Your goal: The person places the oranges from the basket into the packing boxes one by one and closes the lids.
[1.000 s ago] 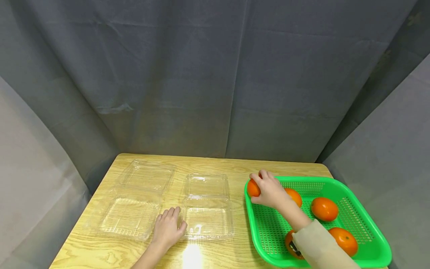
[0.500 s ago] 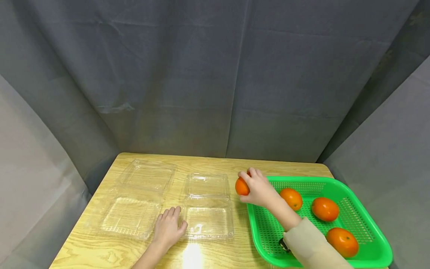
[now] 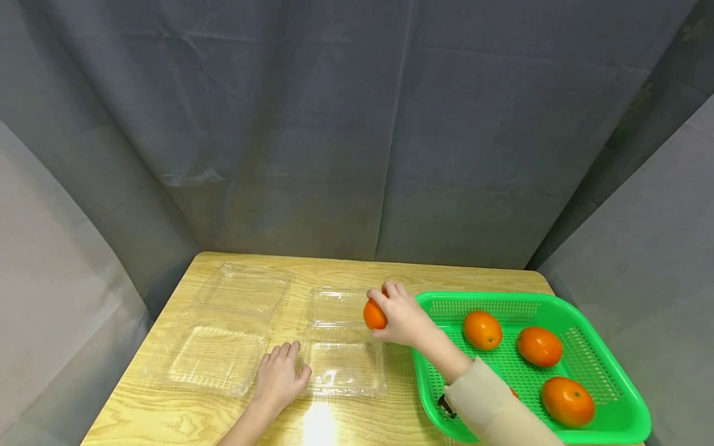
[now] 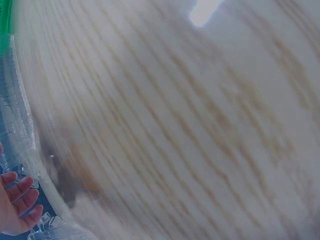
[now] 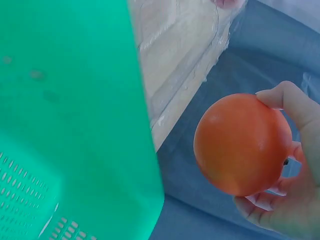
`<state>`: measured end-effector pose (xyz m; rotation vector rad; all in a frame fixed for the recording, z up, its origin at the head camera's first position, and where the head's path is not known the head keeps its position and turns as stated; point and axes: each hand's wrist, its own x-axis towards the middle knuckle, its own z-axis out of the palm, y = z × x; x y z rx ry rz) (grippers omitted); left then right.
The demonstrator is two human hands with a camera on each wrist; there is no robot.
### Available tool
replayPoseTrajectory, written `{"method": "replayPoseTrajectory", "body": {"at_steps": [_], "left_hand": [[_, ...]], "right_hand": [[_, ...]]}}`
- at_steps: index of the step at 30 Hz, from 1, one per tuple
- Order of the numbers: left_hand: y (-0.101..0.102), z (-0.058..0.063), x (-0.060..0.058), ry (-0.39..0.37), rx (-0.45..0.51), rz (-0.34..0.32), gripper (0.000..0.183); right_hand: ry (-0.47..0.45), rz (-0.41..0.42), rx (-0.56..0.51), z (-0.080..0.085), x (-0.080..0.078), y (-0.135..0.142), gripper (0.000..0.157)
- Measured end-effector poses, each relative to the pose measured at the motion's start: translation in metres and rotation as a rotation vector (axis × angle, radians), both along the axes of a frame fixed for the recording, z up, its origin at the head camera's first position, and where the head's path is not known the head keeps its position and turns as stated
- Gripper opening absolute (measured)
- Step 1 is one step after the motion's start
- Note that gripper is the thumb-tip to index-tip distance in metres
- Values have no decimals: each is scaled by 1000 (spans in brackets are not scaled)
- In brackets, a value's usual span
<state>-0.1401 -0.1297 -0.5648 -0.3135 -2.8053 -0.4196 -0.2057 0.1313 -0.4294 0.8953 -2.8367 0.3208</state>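
Over the table (image 3: 134, 421): right hand (image 3: 403, 319) gripping an orange fruit (image 3: 374, 314) near the right clear container (image 3: 343, 365).
Left hand (image 3: 277, 378): fingers relaxed, between that and the left clear container (image 3: 217, 353).
Green basket (image 3: 504, 297): on the right, more oranges (image 3: 540, 347) inside.

It looks like a makeshift booth: gray drapes (image 3: 290, 142) surround a wood-grain table (image 3: 142, 412).
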Motion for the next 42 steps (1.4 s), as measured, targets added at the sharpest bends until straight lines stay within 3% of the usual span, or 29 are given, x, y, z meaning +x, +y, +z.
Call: {"method": "replayPoseTrajectory", "body": {"at_steps": [12,24,42], "left_hand": [[0,-1,0,18,-15,1,41],[0,2,0,-15,-23,7,44],[1,3,0,-29,-23,21,43]], "right_hand": [[-39,84,44,-13,2,-34,64],[-49,120,179,-32,5,-61,66],[-106,177,251,-54,12,-83,65]]}}
